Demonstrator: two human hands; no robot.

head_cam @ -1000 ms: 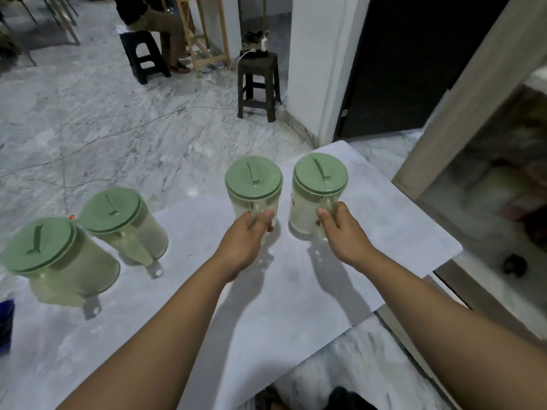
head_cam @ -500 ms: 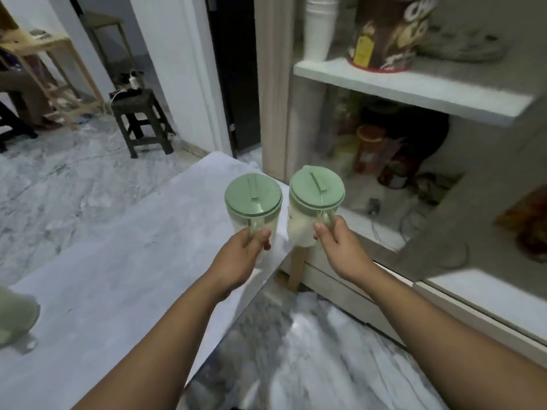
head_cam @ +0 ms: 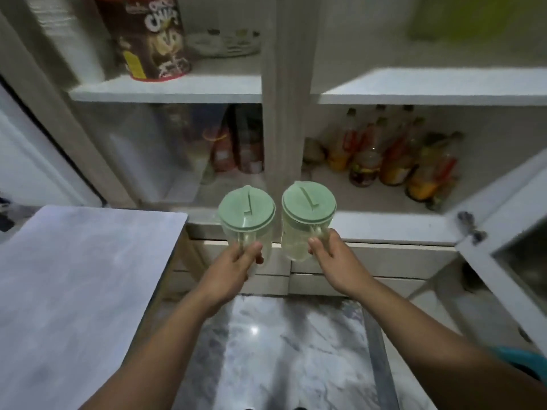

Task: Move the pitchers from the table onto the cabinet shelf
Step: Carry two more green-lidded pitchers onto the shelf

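Note:
Two clear pitchers with pale green lids hang in the air in front of the cabinet. My left hand (head_cam: pixel 233 269) grips the handle of the left pitcher (head_cam: pixel 247 214). My right hand (head_cam: pixel 331 258) grips the handle of the right pitcher (head_cam: pixel 307 213). Both pitchers stand upright, side by side, level with the cabinet's lower shelf (head_cam: pixel 393 224) and just in front of its middle post (head_cam: pixel 284 119). The white table (head_cam: pixel 74 276) lies to my left, and no pitchers show on its visible part.
The upper shelf (head_cam: pixel 165 90) holds a brown cereal box (head_cam: pixel 148 37) and a stack of plates (head_cam: pixel 225 44). Several bottles (head_cam: pixel 393 155) stand on the lower shelf at the right. An open glass door (head_cam: pixel 503 261) juts out at the right. Marble floor lies below.
I have lifted both pitchers off the table and turned right to face the cabinet. The other pitchers on the table have gone out of view.

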